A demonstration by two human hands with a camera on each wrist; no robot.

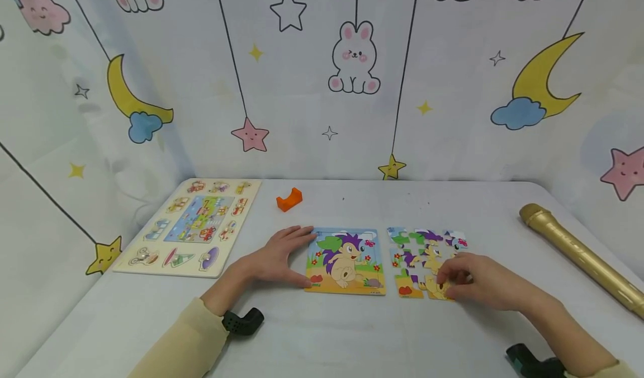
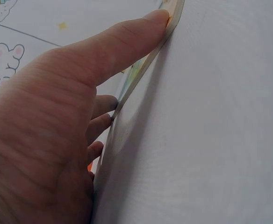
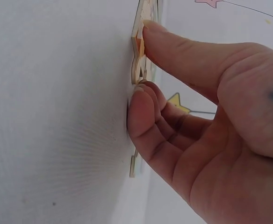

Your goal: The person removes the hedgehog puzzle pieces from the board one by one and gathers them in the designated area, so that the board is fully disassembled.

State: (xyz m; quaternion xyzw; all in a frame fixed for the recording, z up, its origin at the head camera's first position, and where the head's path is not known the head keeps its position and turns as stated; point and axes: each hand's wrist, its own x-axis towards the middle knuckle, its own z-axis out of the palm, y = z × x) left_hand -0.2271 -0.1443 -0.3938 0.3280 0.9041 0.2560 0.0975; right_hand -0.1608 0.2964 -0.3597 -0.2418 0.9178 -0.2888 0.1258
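Observation:
In the head view, a puzzle board point(image 1: 347, 263) with a purple-spined hedgehog picture lies flat at the table's middle. My left hand point(image 1: 282, 258) rests along its left edge, fingers straight and spread; the left wrist view shows the thumb point(image 2: 127, 44) pressing the board's edge. Beside the board on the right lie several jigsaw pieces point(image 1: 410, 288) bearing parts of the same picture, roughly laid out with gaps. Over their lower right corner, my right hand point(image 1: 480, 280) pinches a puzzle piece point(image 3: 137, 70) between thumb and curled fingers. The hand partly hides pieces beneath it.
A large pale board point(image 1: 201, 263) with small vehicle and toy pictures lies at the left. An orange curved block point(image 1: 289, 199) sits behind the hedgehog board. To the right lies a gold microphone point(image 1: 578, 255). A patterned cloth point(image 1: 302, 87) hangs behind the white table.

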